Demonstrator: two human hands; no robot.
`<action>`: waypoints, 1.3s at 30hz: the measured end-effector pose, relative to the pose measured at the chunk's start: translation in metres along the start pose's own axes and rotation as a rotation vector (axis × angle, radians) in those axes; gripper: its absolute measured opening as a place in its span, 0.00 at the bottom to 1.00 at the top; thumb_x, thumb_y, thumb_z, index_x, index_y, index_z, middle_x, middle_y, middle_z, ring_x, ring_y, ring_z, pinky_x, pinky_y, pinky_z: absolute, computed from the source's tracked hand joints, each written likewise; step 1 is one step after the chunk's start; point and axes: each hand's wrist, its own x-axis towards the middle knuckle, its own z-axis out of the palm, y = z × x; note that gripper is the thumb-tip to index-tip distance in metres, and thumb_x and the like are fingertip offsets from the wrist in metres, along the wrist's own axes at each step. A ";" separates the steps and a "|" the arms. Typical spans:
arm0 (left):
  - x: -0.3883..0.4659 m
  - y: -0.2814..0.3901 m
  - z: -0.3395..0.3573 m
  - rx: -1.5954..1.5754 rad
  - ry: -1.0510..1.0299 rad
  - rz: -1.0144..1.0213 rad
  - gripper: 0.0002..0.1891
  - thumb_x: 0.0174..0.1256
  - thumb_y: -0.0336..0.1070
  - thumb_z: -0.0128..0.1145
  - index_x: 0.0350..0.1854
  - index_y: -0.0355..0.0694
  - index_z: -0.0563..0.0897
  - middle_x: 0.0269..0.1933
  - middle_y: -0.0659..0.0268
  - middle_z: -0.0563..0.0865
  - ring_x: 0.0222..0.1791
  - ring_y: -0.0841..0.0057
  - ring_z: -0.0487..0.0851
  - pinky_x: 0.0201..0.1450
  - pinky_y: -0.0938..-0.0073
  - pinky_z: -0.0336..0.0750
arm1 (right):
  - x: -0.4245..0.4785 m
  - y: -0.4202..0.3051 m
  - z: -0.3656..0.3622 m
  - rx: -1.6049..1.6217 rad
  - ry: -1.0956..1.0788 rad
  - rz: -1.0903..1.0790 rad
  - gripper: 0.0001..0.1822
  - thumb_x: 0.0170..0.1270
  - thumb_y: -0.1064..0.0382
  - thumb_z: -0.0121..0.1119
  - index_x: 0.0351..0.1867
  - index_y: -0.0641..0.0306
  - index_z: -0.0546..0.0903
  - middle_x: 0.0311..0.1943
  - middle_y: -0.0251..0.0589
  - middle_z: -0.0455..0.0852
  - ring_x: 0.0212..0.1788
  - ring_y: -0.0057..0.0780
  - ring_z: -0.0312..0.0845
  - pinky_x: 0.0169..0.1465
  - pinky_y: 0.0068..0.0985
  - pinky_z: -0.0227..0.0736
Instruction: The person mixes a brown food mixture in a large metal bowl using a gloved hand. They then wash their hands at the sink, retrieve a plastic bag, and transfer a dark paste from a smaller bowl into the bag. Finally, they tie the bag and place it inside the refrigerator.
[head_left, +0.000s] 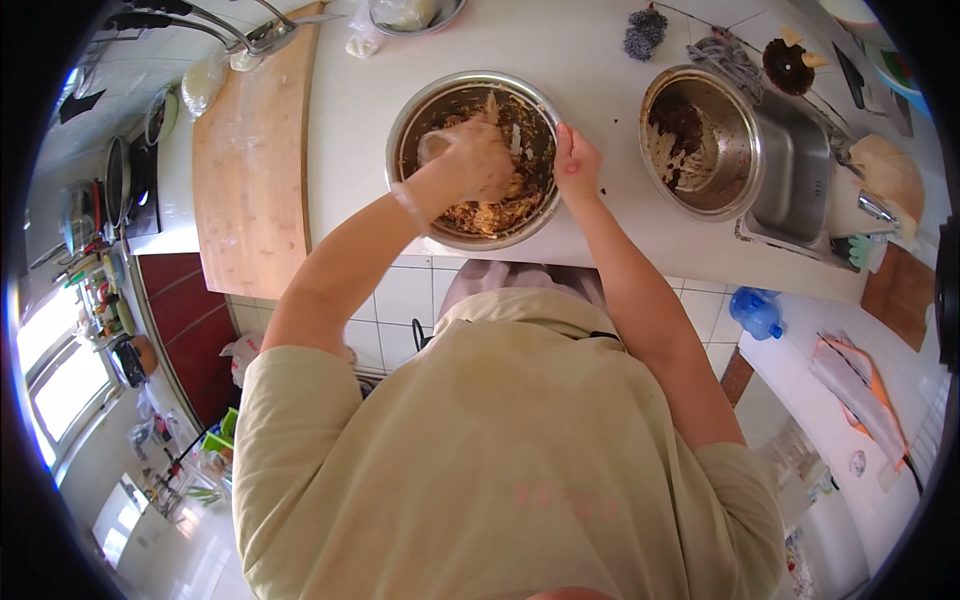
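A steel mixing bowl stands on the white counter, holding a brown, shredded-looking mixture. My left hand is inside it, over and against the mixture, blurred; what looks like a clear plastic glove covers it, with a band at the wrist. Its fingers are too blurred to tell whether they close on anything. A pale piece shows in the mixture beside that hand. My right hand, bare, grips the bowl's right rim. Farther right, a second steel bowl leans by the sink, its inside smeared dark brown and cream.
On the left lies a wooden board, with ladles above its far end. A metal dish holding a plastic bag is at the far edge. A sink, steel scourer and grey cloth are at the right.
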 end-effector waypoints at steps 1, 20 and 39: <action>-0.013 -0.008 0.001 0.041 0.046 0.017 0.11 0.49 0.45 0.57 0.32 0.49 0.88 0.43 0.66 0.84 0.53 0.65 0.76 0.55 0.58 0.69 | 0.000 0.000 0.000 -0.004 -0.003 0.008 0.19 0.68 0.54 0.50 0.24 0.67 0.77 0.20 0.53 0.77 0.23 0.51 0.75 0.28 0.36 0.69; 0.012 0.012 0.002 0.059 -0.111 0.184 0.13 0.51 0.47 0.56 0.36 0.48 0.85 0.47 0.71 0.83 0.53 0.70 0.77 0.58 0.61 0.65 | 0.000 -0.008 -0.005 -0.044 -0.068 -0.008 0.19 0.69 0.52 0.48 0.30 0.68 0.79 0.22 0.54 0.78 0.24 0.49 0.74 0.32 0.33 0.70; 0.010 0.026 0.052 0.343 0.499 0.279 0.14 0.56 0.45 0.55 0.42 0.51 0.85 0.50 0.69 0.80 0.63 0.65 0.65 0.70 0.52 0.49 | -0.003 -0.007 -0.003 -0.086 -0.049 -0.014 0.22 0.68 0.51 0.46 0.24 0.67 0.76 0.20 0.54 0.79 0.25 0.53 0.75 0.31 0.39 0.70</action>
